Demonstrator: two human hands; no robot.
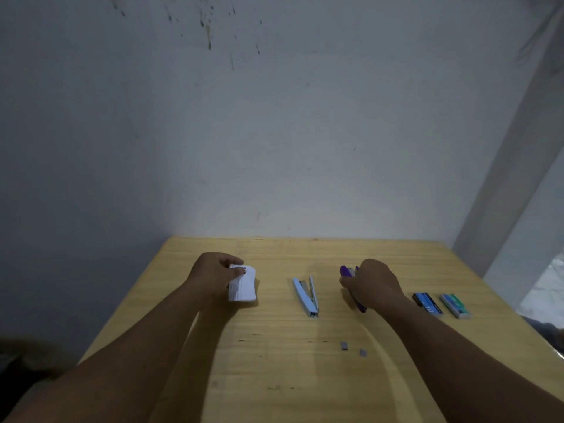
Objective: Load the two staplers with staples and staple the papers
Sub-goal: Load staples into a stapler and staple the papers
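Purple stapler (351, 277) gripped in right hand (370, 283), papers (242, 283) pinched by left hand (213, 276); better to align paper edges first

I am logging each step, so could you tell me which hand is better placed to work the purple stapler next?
The right hand: it already grips the purple stapler. The left hand is busy holding the papers at the far side, beyond the open blue stapler.
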